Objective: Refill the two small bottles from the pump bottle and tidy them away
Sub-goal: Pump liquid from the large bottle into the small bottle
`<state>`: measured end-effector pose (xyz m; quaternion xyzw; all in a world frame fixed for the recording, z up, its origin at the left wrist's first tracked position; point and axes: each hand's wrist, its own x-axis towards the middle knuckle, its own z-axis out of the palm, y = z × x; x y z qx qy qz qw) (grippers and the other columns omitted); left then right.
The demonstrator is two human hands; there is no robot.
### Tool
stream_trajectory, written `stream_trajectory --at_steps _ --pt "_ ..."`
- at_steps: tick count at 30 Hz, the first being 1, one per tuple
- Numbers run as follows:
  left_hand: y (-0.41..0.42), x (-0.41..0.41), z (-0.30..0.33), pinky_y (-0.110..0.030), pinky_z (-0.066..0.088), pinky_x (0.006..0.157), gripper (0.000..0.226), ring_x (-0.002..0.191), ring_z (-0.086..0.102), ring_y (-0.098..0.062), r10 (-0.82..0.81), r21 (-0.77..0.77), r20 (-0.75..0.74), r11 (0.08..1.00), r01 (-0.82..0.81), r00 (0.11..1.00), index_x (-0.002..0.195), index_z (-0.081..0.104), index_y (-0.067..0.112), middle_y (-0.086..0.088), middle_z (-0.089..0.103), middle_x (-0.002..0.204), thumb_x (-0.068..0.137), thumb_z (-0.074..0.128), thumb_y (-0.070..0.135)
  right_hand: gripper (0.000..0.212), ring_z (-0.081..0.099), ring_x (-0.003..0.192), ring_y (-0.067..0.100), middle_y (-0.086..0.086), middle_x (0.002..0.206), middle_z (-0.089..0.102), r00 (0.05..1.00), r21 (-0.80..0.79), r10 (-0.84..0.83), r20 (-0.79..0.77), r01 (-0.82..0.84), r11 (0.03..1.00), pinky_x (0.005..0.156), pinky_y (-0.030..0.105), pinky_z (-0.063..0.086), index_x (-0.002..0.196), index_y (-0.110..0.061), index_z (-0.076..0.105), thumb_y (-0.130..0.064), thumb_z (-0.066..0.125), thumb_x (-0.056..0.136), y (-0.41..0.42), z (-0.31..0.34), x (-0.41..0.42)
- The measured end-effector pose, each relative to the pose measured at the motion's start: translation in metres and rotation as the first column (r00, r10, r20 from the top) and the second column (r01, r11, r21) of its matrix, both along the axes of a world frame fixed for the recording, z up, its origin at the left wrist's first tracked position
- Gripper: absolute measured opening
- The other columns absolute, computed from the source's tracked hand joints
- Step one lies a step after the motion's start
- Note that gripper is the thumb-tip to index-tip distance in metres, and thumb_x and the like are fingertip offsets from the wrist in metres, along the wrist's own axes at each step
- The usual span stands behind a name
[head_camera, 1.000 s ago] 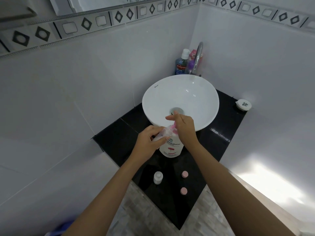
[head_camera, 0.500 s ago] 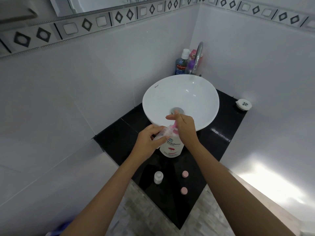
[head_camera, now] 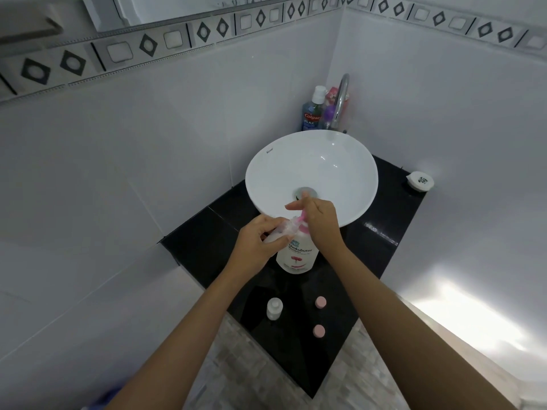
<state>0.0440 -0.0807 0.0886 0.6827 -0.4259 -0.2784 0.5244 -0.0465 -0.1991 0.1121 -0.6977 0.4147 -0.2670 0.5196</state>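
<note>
Setting: white-tiled bathroom corner, glossy black countertop (head_camera: 207, 247) carrying a round white basin (head_camera: 310, 170), our landmark.
Pump bottle: white plastic pump bottle with pink pump head (head_camera: 297, 255) stands upright just in front of the basin.
Right hand: right hand (head_camera: 321, 223) sits on the pump head, fingers curled over it, forefinger straight.
Left hand: left hand (head_camera: 257, 244) grips a small clear plastic bottle (head_camera: 281, 232), tilted, mouth up toward the nozzle.
Key relation: nozzle and bottle mouth meet between the hands; alignment looks decisive for the pour.
Waiting: second small white bottle (head_camera: 274, 308), uncapped, and two round pink caps (head_camera: 320, 302) sit further out from the basin.
</note>
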Motion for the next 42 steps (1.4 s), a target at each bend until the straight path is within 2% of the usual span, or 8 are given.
stream_trajectory --at_steps 8,12,16,20,23,32,39,42 --pt "0.002 0.0 0.01 -0.005 0.045 0.073 0.031 0.09 0.057 0.008 -0.015 -0.046 0.01 0.999 0.015 1.0 0.115 0.065 0.022 0.006 0.061 0.101 0.084 0.068 0.021 0.044 0.061 0.086 0.009 0.007 0.095 0.073 1.0 -0.07 0.012 -0.004 -0.013 0.997 0.079 0.015 0.042 0.093 -0.002 0.074 -0.028 0.039 0.099 -0.008 0.009 -0.001" --pt "0.002 0.003 0.01 -0.007 0.047 0.076 0.034 0.093 0.057 0.01 -0.043 -0.031 0.005 0.999 0.044 0.999 0.118 0.064 0.02 0.011 0.06 0.102 0.084 0.068 0.02 0.042 0.06 0.078 0.011 -0.002 0.083 0.07 0.999 0.037 -0.026 0.027 0.025 0.999 0.086 0.034 0.051 0.093 -0.003 0.074 -0.025 0.038 0.099 -0.003 0.004 0.001" --pt "0.002 0.001 0.005 -0.005 0.046 0.076 0.036 0.093 0.057 0.009 -0.041 -0.015 -0.019 0.999 0.041 0.999 0.12 0.063 0.016 0.009 0.059 0.103 0.085 0.067 0.02 0.037 0.057 0.072 0.007 -0.002 0.083 0.062 0.997 -0.108 0.036 -0.065 -0.043 0.993 0.08 0.037 0.056 0.1 -0.006 0.071 -0.022 0.038 0.1 -0.003 -0.004 -0.001" --pt "0.003 -0.001 0.003 -0.007 0.046 0.076 0.031 0.092 0.057 0.008 -0.046 -0.023 -0.023 0.999 0.046 0.999 0.116 0.065 0.018 0.004 0.059 0.104 0.085 0.067 0.019 0.042 0.057 0.072 0.014 -0.002 0.073 0.059 0.999 -0.004 0.025 -0.034 -0.025 1.0 0.074 0.034 0.053 0.1 -0.002 0.071 -0.027 0.036 0.1 0.0 -0.005 -0.001" --pt "0.003 0.0 0.007 -0.007 0.047 0.078 0.034 0.094 0.058 0.008 -0.051 -0.038 -0.036 0.998 0.05 0.998 0.119 0.064 0.015 0.002 0.06 0.107 0.085 0.067 0.017 0.041 0.058 0.074 0.006 0.003 0.088 0.07 0.993 -0.082 0.051 -0.104 -0.06 0.995 0.081 0.029 0.05 0.095 -0.004 0.073 -0.025 0.038 0.1 -0.006 0.002 0.0" --pt "0.001 0.007 0.014 -0.016 0.05 0.084 0.037 0.1 0.06 -0.003 -0.044 -0.028 0.014 0.999 0.044 0.999 0.119 0.064 0.018 0.002 0.063 0.109 0.082 0.069 0.022 0.044 0.062 0.08 0.001 0.005 0.092 0.072 0.997 -0.015 -0.017 0.073 0.018 1.0 0.074 0.013 0.042 0.095 -0.001 0.073 -0.028 0.038 0.1 -0.004 0.007 0.002" --pt "0.0 0.007 0.013 -0.025 0.053 0.087 0.037 0.102 0.061 -0.007 -0.024 -0.041 -0.007 0.999 0.024 1.0 0.117 0.065 0.018 0.005 0.064 0.109 0.081 0.071 0.021 0.043 0.062 0.081 0.004 0.009 0.096 0.073 0.998 -0.022 -0.022 0.065 0.023 0.999 0.078 0.017 0.044 0.095 -0.001 0.073 -0.026 0.038 0.1 -0.004 0.007 0.001" --pt "-0.001 0.008 0.012 -0.024 0.053 0.086 0.037 0.101 0.061 -0.004 -0.02 -0.036 -0.015 0.999 0.02 1.0 0.117 0.065 0.019 0.006 0.064 0.108 0.081 0.071 0.022 0.043 0.064 0.084 0.012 0.012 0.098 0.074 0.998 -0.025 -0.032 0.06 0.034 0.999 0.089 0.028 0.048 0.093 -0.001 0.073 -0.025 0.038 0.1 -0.003 0.007 0.003"
